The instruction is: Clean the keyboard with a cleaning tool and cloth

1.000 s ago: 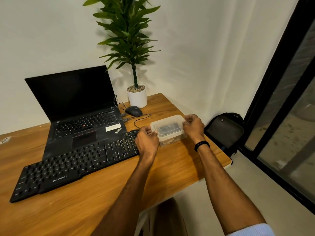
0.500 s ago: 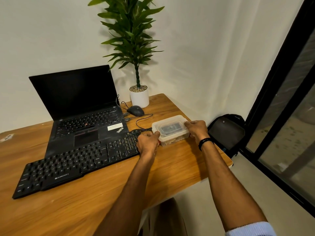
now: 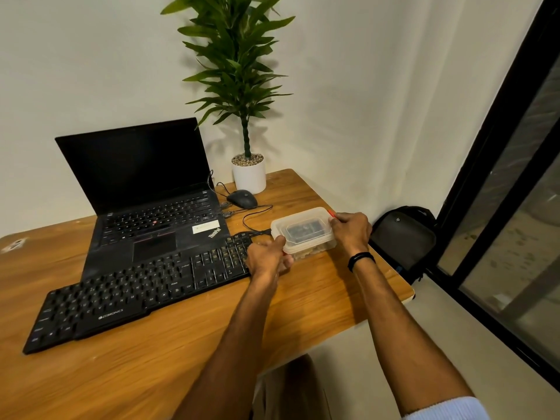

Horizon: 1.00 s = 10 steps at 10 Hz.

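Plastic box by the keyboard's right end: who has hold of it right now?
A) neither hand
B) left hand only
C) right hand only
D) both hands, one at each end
D: the left hand grips the near-left corner of the plastic box, and the right hand grips its right end.

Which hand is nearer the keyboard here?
Left. The left hand grips the box at the right end of the keyboard; the right hand holds the box's other end, farther off.
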### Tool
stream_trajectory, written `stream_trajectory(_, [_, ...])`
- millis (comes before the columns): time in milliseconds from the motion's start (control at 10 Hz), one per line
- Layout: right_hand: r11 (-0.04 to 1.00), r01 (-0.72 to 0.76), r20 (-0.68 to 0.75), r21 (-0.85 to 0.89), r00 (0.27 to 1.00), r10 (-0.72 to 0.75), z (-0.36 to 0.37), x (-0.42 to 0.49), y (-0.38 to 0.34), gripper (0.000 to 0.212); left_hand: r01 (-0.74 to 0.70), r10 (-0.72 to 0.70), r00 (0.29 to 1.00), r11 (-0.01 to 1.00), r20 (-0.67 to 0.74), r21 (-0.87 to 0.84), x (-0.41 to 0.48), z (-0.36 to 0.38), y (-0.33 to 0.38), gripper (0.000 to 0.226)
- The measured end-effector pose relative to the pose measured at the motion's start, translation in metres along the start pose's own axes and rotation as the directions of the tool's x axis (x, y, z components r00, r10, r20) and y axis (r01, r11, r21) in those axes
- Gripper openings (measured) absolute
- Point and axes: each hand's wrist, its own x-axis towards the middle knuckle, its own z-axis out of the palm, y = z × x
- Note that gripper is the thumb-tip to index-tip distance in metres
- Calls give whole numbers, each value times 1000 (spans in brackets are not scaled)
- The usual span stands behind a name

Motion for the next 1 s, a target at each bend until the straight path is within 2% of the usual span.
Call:
stream_trajectory(100, [1000,-15,6,27,1000,14,0,-1,1,23,-9,9,1000,999,-5,-45,0,1,-2,28])
stream_trajectory(200, [998,-19,2,55,1000,19,-1,-4,0,24,-52,52,997,999,-55,-3,-2,3,-3,34])
stream_trajectory(300, [996,-34,-6,79,999,34,1,-4,1,24,-182,213,958,969,-194,168,-11,7,-1,43])
stream_trajectory(400, [996,-44,-4,84,999,45,0,-6,0,25,-313,400,898,874,-185,372,-17,16,1,46])
stream_trajectory(500, [995,-38,10,90,999,37,0,-5,2,26,-379,520,846,745,-122,548,-18,20,0,42])
stream_trajectory(600, [994,-55,17,91,998,54,-1,-5,1,27,-420,589,807,609,-30,673,-21,20,-2,34])
stream_trajectory(700, [993,-53,25,109,998,50,-1,-3,2,26,-407,600,800,551,-7,728,-20,20,-1,31])
stream_trajectory(900, [991,-96,42,91,995,92,-2,-6,-3,23,-439,583,813,629,-15,641,-27,7,4,33])
stream_trajectory(1000, [997,-25,34,-72,999,28,-4,-17,-9,33,-446,600,797,657,-63,608,-36,-2,15,37])
